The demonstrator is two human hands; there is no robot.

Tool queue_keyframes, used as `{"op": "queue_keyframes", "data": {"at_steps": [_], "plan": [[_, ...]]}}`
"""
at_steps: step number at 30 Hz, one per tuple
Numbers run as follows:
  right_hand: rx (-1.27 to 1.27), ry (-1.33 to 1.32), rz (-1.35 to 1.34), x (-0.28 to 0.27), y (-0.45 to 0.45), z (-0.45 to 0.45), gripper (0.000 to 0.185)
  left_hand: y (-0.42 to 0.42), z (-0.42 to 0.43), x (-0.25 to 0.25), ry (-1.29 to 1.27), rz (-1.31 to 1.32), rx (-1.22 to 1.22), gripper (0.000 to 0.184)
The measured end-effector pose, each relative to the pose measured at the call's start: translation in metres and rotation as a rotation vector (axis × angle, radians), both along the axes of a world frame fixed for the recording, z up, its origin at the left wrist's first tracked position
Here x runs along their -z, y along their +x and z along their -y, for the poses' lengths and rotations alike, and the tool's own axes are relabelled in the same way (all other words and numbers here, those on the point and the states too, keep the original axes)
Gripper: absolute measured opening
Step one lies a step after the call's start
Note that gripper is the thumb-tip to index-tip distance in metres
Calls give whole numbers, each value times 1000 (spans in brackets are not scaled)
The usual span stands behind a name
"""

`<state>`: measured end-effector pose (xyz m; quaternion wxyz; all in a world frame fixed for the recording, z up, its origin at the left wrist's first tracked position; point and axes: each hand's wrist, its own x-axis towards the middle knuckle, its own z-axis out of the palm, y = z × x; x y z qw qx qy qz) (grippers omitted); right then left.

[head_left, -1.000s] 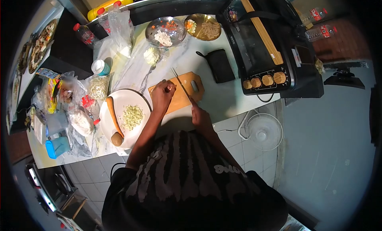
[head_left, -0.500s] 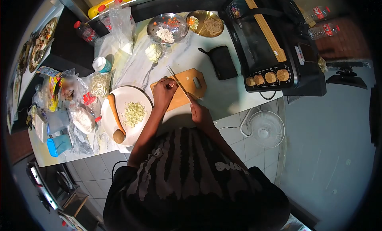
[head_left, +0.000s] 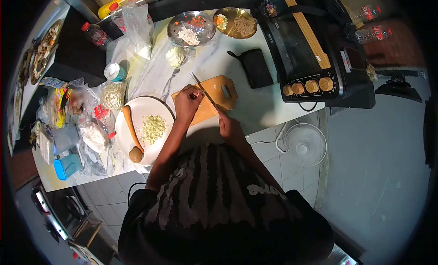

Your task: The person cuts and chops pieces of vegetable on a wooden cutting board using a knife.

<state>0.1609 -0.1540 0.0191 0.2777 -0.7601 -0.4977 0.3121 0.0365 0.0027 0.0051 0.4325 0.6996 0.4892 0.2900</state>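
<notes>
On the left part of the wooden cutting board (head_left: 205,113), my left hand (head_left: 186,104) is closed with curled fingertips over something small that I cannot make out. My right hand (head_left: 230,127) is wrapped round the handle of a knife (head_left: 206,93), whose blade points away across the board, just right of the left fingertips. To the left of my forearm stands a large white plate (head_left: 155,108) with a heap of pale green chopped pieces (head_left: 154,129) and a wooden pestle (head_left: 132,129) lying on it.
At the back are two metal plates (head_left: 174,37) (head_left: 253,21) of cut food and a pale lump in plastic (head_left: 175,57). A black pouch (head_left: 256,69) and a black oven (head_left: 305,86) stand right. Bags, bottles and a white jar (head_left: 114,72) crowd the left.
The knife blade has turned a little flatter over the board beside my left fingertips. My left hand stays in nearly the same place, and the whole view has shifted slightly.
</notes>
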Motion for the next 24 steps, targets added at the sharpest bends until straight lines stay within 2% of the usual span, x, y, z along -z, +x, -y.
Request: {"op": "queue_keyframes", "data": {"at_steps": [5,7,11,13,15,17,19,24], "plan": [[2,46,50,12,-2,3,50,1,0,-3,36,-9,-5,15],[-12,222,124,12,-4,5,53,1,0,-1,57,-20,2,15],[-7,214,179,12,-4,6,55,0,1,0,86,-33,24,14],[7,130,261,12,-2,4,56,1,0,1,107,-27,27,13],[0,141,233,12,-1,6,54,0,3,3,123,-24,33,13],[-8,157,206,11,2,8,53,1,3,2,33,31,-13,12],[8,123,99,8,3,12,52,0,3,4,42,25,-4,12],[-9,168,37,7,-1,13,51,-4,6,4,138,-10,19,13]]}}
